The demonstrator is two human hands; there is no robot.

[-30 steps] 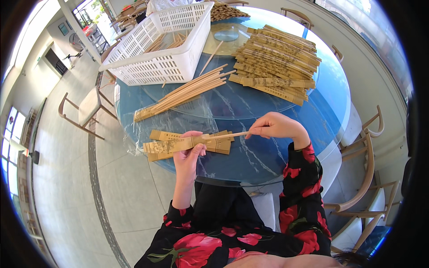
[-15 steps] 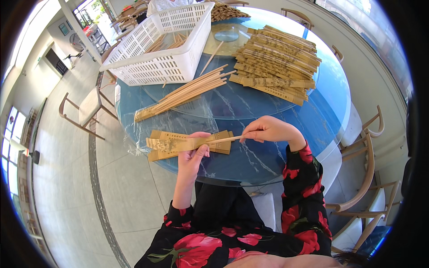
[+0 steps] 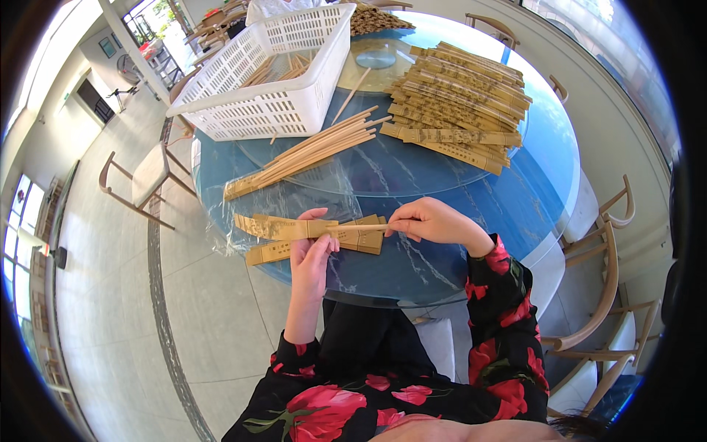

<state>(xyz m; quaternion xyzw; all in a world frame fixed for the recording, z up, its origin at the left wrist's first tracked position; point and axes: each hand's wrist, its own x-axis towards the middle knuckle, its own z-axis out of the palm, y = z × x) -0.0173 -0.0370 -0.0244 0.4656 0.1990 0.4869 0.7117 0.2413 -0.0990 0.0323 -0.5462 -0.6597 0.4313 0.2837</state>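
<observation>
Left hand (image 3: pixel 311 254) raised above the near edge of the round blue marble-patterned desk (image 3: pixel 471 221), grip pressed around a tan paper sleeve (image 3: pixel 294 230), thumb on top and fingers beneath. Right hand (image 3: pixel 431 221) just beside it to the right, grip pinching the end of a thin pale bamboo chopstick pair (image 3: pixel 361 227) whose other end sits in the mouth of the sleeve. Held level, sleeve and sticks roughly in one line, above a few more filled tan sleeves (image 3: pixel 276 250) lying flat on the desk under the left hand. Further in, a loose bundle of bare bamboo chopsticks (image 3: pixel 309 151) lying at a slant, one end against a white plastic lattice basket (image 3: pixel 265 74) holding more sticks. At the far right, a broad stack of finished tan-sleeved chopsticks (image 3: pixel 460 103). Black sleeves with red flowers on both forearms. Wooden chairs (image 3: pixel 596 243) around the desk, pale tiled floor (image 3: pixel 118 309) to the left.
</observation>
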